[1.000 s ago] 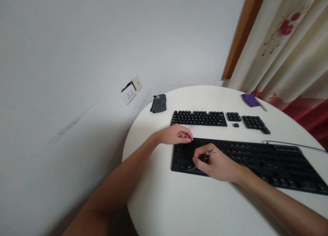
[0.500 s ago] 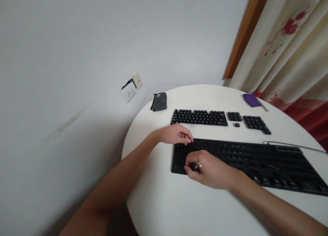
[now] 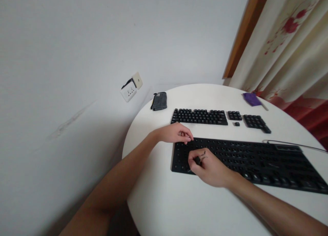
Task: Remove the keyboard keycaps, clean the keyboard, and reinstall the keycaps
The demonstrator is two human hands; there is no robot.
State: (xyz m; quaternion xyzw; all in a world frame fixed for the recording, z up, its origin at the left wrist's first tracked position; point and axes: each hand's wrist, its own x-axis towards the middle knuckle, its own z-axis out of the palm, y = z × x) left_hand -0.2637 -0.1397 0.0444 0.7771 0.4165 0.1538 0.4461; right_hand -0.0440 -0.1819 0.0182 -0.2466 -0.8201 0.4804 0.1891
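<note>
A black keyboard (image 3: 246, 160) lies on the white round table, its switches bare across much of the left and middle part. My right hand (image 3: 210, 167) is closed round a small keycap puller (image 3: 196, 160) with a dark body, thin wires poking out past the fingers. It hovers over or touches the keyboard's left end; which one, I cannot tell. Loosely bent, my left hand (image 3: 175, 133) rests by the keyboard's upper left corner, fingertips at its edge, and seems to hold nothing. Behind the keyboard, loose black keycaps (image 3: 200, 117) sit in rows laid out like a keyboard.
Further keycap groups (image 3: 256, 122) and a single keycap (image 3: 237, 124) lie to the right. A grey folded cloth (image 3: 159, 101) is at the back left, a purple item (image 3: 251, 99) at the back right. A cable (image 3: 294, 144) runs off right. Wall and curtain border the table (image 3: 164, 195).
My right hand has shifted slightly right with the keycap puller, whose wires now show more clearly. My left hand has hardly moved.
</note>
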